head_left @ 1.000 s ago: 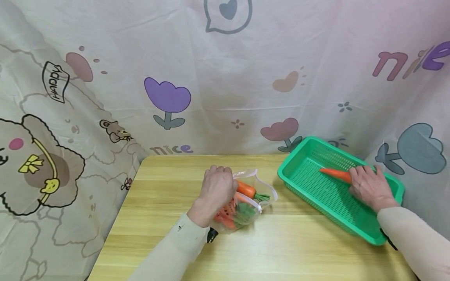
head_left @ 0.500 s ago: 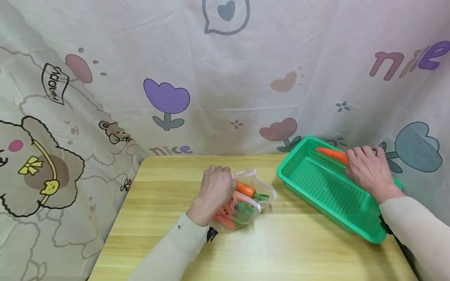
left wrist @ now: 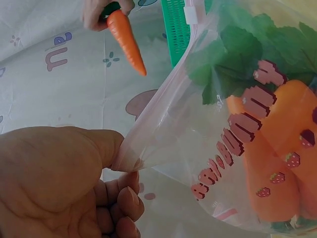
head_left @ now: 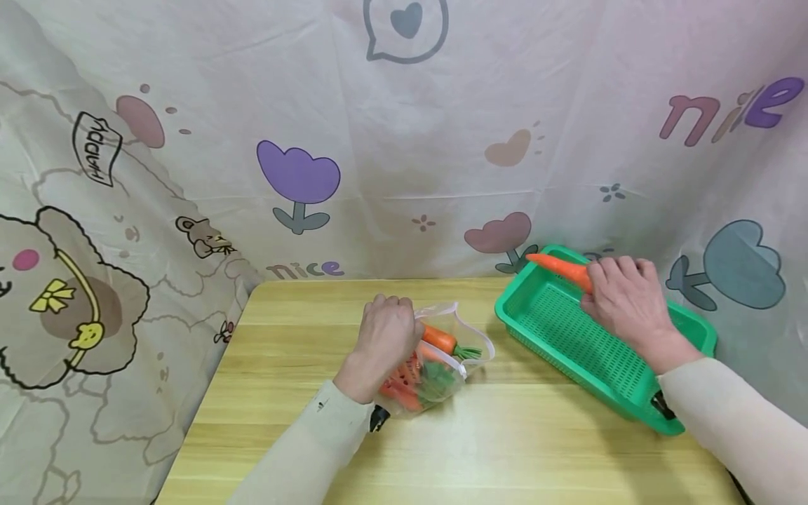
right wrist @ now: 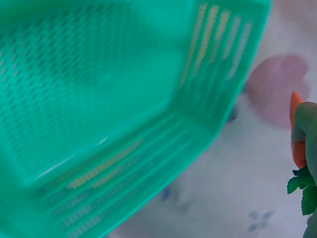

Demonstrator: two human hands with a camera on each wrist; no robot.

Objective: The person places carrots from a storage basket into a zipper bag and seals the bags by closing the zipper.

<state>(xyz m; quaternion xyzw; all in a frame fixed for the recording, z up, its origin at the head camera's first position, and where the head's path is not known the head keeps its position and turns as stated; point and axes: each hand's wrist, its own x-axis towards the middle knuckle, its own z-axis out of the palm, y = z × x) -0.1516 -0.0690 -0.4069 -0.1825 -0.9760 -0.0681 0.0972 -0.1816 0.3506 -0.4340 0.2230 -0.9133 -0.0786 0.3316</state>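
My left hand (head_left: 388, 340) pinches the rim of a clear zip bag (left wrist: 163, 144) between thumb and curled fingers. Inside the bag, which stands open toward the right, lie several carrots (head_left: 440, 339) with green tops, partly hidden by the hand and the bag's red print. My right hand (head_left: 628, 301) grips a single carrot (head_left: 562, 270) above the green basket (head_left: 631, 414). That carrot's tip points left in the head view. Its leafy top (right wrist: 299, 183) shows below the fingers in the right wrist view.
The basket, with perforated walls, stands at the right of the wooden table (head_left: 505, 449). A printed cloth (head_left: 404, 175) hangs behind the table and along its left side. A white slider (left wrist: 190, 15) sits on the bag's zip edge.
My right hand has lifted the carrot from inside the basket and carried it up and to the left. The left hand and the bag have stayed in place.
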